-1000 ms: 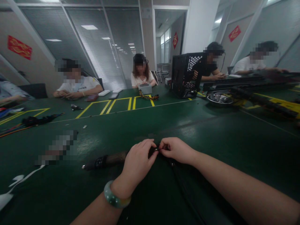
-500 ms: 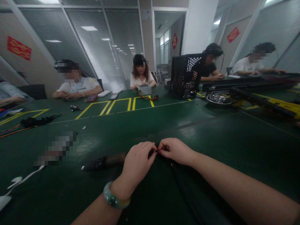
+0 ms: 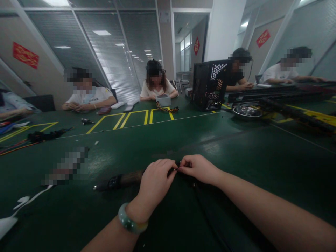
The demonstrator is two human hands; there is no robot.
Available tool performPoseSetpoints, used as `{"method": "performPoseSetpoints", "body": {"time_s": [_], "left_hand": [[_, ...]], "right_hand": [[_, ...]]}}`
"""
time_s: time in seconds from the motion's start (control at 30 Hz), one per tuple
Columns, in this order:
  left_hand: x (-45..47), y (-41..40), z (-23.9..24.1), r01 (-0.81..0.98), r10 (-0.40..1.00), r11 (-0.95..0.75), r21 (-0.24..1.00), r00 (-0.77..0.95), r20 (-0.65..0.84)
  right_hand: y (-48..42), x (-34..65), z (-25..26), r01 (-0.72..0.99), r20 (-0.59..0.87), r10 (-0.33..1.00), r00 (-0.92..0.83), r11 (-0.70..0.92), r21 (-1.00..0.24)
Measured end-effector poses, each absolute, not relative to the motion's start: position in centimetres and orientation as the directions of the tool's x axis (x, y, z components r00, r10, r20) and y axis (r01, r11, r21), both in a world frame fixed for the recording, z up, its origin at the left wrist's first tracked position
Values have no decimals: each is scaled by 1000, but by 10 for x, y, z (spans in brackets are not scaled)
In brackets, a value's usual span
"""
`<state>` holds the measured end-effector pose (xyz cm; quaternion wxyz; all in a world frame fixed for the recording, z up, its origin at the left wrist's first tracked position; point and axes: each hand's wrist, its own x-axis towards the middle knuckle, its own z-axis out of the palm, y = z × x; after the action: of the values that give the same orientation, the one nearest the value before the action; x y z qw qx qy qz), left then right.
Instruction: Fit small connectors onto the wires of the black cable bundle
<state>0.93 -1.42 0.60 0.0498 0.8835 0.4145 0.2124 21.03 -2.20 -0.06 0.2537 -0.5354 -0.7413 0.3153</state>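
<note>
My left hand (image 3: 154,182), with a green bangle on its wrist, and my right hand (image 3: 198,168) meet fingertip to fingertip over a green table (image 3: 236,154). Both are closed in a pinch on a small dark part (image 3: 176,169) between them, too small to name. A dark rod-shaped tool (image 3: 119,181) lies on the table and runs left from under my left hand. Dark cables (image 3: 207,213) trail from under my right hand toward the near edge.
Several people sit round the far side of the table. A black perforated case (image 3: 210,85) and a metal bowl (image 3: 245,112) stand at the back right. A cable bundle (image 3: 42,135) lies at left, white scraps (image 3: 15,206) near left, yellow floor-style markings (image 3: 131,117) mid-table.
My hands stay pinched together in the same spot; the view has shifted slightly, nothing else has moved.
</note>
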Motion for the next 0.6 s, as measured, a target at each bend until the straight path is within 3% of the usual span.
{"method": "performPoseSetpoints", "body": {"time_s": [0.27,0.6], "left_hand": [[8,-16,4,727,782,-619,297,531,327],[6,-14,2,701,759,-646,302,551,346]], "right_hand": [[-20,210,-3,527,32,959,-280,182,-830],[-20,212,-3,559,29,955,-296,199,-805]]}}
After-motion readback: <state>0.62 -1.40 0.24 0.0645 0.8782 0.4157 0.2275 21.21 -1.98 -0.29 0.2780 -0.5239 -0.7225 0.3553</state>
